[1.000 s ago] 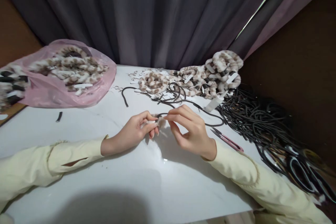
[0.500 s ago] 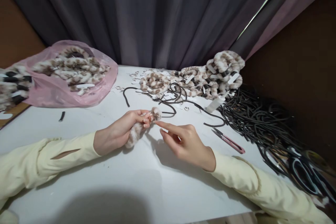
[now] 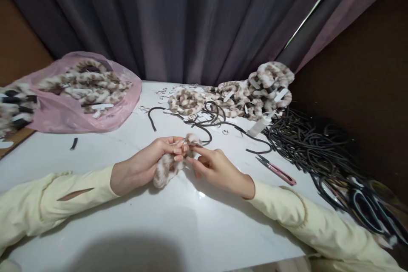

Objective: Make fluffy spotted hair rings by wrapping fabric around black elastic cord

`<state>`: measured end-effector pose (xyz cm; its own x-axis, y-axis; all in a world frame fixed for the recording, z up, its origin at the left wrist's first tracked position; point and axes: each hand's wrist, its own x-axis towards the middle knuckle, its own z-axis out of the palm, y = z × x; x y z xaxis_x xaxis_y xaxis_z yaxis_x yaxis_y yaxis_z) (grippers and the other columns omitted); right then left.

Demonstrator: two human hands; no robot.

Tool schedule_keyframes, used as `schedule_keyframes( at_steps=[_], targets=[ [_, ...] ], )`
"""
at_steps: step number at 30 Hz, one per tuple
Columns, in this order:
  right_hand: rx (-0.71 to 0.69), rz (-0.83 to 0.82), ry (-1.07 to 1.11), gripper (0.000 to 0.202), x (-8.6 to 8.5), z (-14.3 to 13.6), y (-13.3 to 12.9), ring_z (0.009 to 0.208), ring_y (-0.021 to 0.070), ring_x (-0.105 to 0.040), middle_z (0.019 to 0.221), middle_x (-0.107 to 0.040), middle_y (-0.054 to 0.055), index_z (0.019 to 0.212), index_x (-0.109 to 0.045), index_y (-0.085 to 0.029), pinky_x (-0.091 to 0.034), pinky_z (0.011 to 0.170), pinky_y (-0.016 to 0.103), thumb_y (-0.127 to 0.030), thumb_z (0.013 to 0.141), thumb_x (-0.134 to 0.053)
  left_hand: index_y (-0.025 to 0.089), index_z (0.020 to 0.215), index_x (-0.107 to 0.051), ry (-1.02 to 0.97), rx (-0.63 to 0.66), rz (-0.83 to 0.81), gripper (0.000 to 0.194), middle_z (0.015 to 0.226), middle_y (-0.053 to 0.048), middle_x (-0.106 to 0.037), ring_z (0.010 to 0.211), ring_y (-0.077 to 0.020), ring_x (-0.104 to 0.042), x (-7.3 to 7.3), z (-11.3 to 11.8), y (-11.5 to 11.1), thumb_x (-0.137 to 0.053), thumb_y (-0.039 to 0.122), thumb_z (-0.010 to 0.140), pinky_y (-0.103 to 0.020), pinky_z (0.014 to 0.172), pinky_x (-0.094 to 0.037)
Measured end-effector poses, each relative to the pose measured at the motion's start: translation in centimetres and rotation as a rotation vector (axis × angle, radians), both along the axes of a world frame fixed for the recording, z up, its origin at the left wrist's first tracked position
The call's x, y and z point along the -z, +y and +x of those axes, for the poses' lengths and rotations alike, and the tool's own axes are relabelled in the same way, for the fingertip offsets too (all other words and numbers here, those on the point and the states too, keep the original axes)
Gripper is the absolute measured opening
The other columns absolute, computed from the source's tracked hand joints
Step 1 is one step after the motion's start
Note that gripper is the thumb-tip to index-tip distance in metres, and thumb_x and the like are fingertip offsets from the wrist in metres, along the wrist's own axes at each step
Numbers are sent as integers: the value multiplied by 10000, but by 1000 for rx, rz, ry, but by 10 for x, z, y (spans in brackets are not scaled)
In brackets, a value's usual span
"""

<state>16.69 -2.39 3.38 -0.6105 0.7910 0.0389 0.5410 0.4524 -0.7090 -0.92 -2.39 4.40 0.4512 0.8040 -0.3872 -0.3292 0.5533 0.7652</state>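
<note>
My left hand point(image 3: 153, 159) grips a fluffy cream-and-brown fabric tube point(image 3: 165, 168) near the middle of the white table point(image 3: 134, 216). The tube's lower end hangs below my fingers onto the table. My right hand point(image 3: 213, 165) pinches the tube's upper end point(image 3: 192, 139) with thumb and forefinger, touching my left fingertips. A curved black headband point(image 3: 204, 129) lies just behind both hands.
A pink bag point(image 3: 79, 93) of fluffy hoops sits back left. More fluffy hoops point(image 3: 251, 91) are piled at the back. A heap of black headbands point(image 3: 318, 148) fills the right side. Pink thread snips point(image 3: 276, 169) lie right of my right hand. A white bottle point(image 3: 259, 125) lies nearby.
My left hand has drawn the fluffy tube back and out, so more of it hangs down. My right hand let go, pointed at the end, then closed on it again.
</note>
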Motion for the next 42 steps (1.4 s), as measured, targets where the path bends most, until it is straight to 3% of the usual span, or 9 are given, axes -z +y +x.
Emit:
schedule_keyframes(
  at_steps=[3,7,10,15,19,27,30,36,42],
  targets=[
    [-29,-374,192,229,-6,-2,1,420,57,-392,545,-547,-30,977,-544,-136,-321,463,176,-313,879,-436,154,753,-495,153,-22,213,92,556,36,-475,441,-58,-419,0,2,-3,-566,123,702,-170,438,-355],
    [2,-496,237,204,-13,1,-1,471,53,-373,525,-457,-51,687,-521,-139,-312,484,182,-299,812,-540,178,894,-452,518,-12,626,125,551,53,-528,439,-76,-435,3,0,-4,-506,242,801,-186,443,-351],
    [-2,-415,209,202,-16,3,-5,530,67,-386,558,-440,-49,648,-518,-145,-313,518,191,-272,802,-548,191,902,-391,786,-14,881,123,553,62,-562,460,-90,-483,9,-3,-3,-473,193,810,-195,476,-371],
    [-99,-65,99,146,-20,5,-12,698,105,-455,815,-524,20,747,-525,-157,-352,614,208,-243,855,-476,181,943,-385,1028,-84,1420,123,747,-11,-626,630,-124,-612,23,-8,-3,-421,131,836,-212,566,-447],
    [-128,11,9,112,-25,8,-15,593,96,-410,697,-486,-1,771,-428,-168,-312,566,210,-172,877,-389,158,932,-428,1184,-78,1756,80,769,-46,-599,674,-155,-615,28,-11,-4,-394,132,865,-245,597,-473],
    [-118,139,-139,198,-46,17,-12,495,82,-294,564,-346,-49,669,-318,-193,-211,510,215,-44,769,-403,127,832,-484,1418,111,1951,106,689,-48,-537,644,-170,-537,28,-13,-3,-385,97,852,-289,614,-462],
    [-156,161,-97,208,-48,19,-12,494,82,-285,567,-343,-49,662,-312,-195,-213,507,212,-31,762,-392,131,790,-480,1357,198,1951,133,678,-46,-524,629,-162,-509,29,-12,-5,-376,60,833,-289,615,-454],
    [-178,315,-1,147,-41,20,4,572,102,-394,657,-458,-9,740,-408,-181,-294,566,203,-53,806,-381,108,967,-464,1141,348,1952,199,747,-72,-564,697,-164,-529,25,-10,-11,-303,50,865,-276,636,-460],
    [-217,427,31,129,-28,16,16,664,128,-449,740,-505,31,801,-459,-169,-351,611,220,-124,877,-364,108,1098,-389,1034,280,1964,246,767,-77,-589,672,-163,-557,24,-11,-18,-308,69,869,-261,590,-472]
  ],
)
